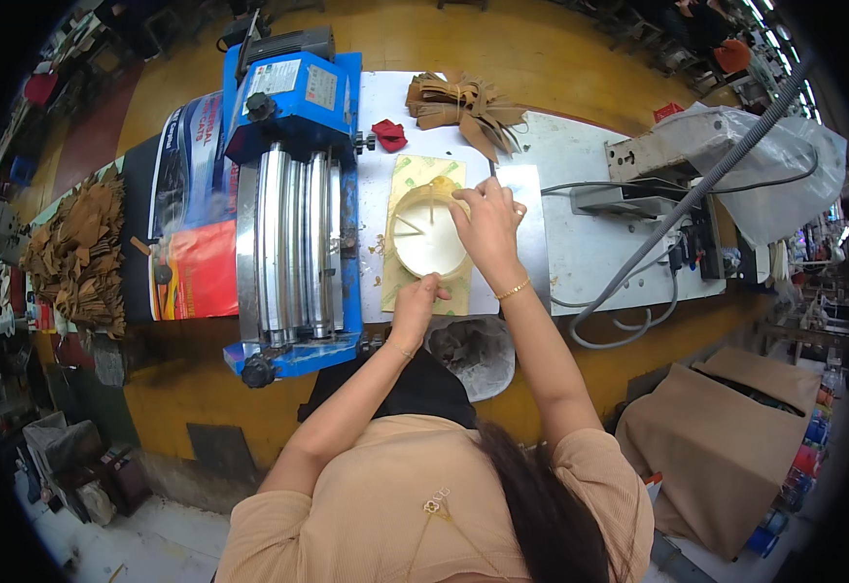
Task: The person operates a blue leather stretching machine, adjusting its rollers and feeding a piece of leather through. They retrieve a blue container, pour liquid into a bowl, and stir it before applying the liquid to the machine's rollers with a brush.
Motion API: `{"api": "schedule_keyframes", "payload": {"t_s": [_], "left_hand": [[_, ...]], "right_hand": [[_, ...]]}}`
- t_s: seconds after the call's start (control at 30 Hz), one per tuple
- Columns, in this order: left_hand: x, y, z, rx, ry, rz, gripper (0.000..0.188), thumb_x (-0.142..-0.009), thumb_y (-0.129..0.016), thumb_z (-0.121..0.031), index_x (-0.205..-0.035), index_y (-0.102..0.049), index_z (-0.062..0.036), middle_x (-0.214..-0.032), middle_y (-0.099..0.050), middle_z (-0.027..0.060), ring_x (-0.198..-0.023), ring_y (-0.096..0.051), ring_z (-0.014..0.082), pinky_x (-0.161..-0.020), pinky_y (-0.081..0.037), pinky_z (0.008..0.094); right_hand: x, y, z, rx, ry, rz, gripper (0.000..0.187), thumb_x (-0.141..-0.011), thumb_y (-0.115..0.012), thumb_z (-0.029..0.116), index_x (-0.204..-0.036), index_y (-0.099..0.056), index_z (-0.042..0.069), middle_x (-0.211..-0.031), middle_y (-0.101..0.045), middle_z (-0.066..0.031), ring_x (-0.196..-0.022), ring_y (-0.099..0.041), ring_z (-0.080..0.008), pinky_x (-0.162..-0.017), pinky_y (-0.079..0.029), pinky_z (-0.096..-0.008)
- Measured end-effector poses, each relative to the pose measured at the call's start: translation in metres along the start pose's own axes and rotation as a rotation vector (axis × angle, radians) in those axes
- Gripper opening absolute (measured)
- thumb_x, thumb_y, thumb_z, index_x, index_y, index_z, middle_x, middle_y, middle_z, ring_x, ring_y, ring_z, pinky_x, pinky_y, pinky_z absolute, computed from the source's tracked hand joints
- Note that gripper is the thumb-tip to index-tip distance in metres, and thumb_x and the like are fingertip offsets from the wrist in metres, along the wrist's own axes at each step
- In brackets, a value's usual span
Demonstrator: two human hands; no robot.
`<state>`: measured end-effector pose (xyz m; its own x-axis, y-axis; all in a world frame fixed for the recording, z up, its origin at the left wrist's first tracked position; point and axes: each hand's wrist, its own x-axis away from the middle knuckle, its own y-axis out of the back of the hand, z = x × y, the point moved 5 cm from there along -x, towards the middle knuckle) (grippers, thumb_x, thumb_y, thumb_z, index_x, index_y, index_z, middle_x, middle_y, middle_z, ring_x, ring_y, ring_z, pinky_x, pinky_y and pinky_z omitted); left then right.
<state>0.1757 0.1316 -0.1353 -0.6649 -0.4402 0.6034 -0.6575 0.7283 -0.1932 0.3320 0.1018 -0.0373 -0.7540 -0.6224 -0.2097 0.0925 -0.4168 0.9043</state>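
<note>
A round tub with a whitish inside sits on a yellowish patterned board. A thin stick stands or leans inside it near the far rim, and a second bar lies at its left side. My left hand is closed, thumb and fingertips together at the tub's near rim. Whatever is between them, if anything, is too small to make out. My right hand is over the tub's right rim, fingers bent and apart, with no held thing visible.
Left of the board stands a blue machine with shiny metal rollers. Brown leather strips and a red scrap lie beyond. A brown pile is far left. A grey flexible conduit loops at right; a lined bin stands below.
</note>
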Motion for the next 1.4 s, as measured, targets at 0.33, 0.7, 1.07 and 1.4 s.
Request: {"api": "schedule_keyframes", "payload": {"t_s": [0.33,0.7,1.07,1.4], "left_hand": [[-0.004,0.004,0.009,-0.112,-0.098,0.005,0.054,-0.094,-0.051,-0.046,-0.076,-0.070,0.0013,-0.062,-0.048,0.0018,-0.064,-0.046,0.0133,-0.063,-0.038,0.0282],[-0.005,0.005,0.014,-0.174,-0.144,0.001,0.057,-0.095,-0.048,-0.048,-0.079,-0.071,0.0011,-0.062,-0.052,0.0082,-0.064,-0.052,0.0179,-0.066,-0.042,0.0317],[-0.002,0.004,0.012,-0.142,-0.036,0.042,0.057,-0.098,-0.047,-0.050,-0.085,-0.070,0.0001,-0.080,-0.061,0.0063,-0.074,-0.048,0.0135,-0.071,-0.038,0.0266],[-0.002,0.004,0.012,-0.147,-0.127,0.024,0.060,-0.096,-0.049,-0.052,-0.089,-0.069,0.0034,-0.077,-0.062,0.0114,-0.074,-0.056,0.0193,-0.073,-0.044,0.0310]], "right_hand": [[-0.015,-0.033,0.031,0.122,0.061,0.089,0.009,-0.081,-0.068,0.018,-0.082,-0.073,0.011,-0.094,-0.061,-0.0062,-0.096,-0.055,-0.0234,-0.088,-0.032,-0.0491],[0.001,-0.055,0.050,-0.105,0.373,0.401,0.016,-0.078,-0.068,0.010,-0.093,-0.072,0.005,-0.091,-0.063,-0.0138,-0.087,-0.064,-0.0326,-0.078,-0.049,-0.0441],[-0.021,0.000,0.008,-0.237,0.398,0.235,0.014,-0.082,-0.067,0.006,-0.094,-0.070,0.001,-0.090,-0.068,-0.0157,-0.082,-0.066,-0.0318,-0.076,-0.053,-0.0390],[0.001,0.000,0.007,-0.488,0.087,0.595,0.015,-0.083,-0.071,0.014,-0.092,-0.073,0.002,-0.085,-0.072,-0.0113,-0.073,-0.069,-0.0233,-0.070,-0.053,-0.0309]]}}
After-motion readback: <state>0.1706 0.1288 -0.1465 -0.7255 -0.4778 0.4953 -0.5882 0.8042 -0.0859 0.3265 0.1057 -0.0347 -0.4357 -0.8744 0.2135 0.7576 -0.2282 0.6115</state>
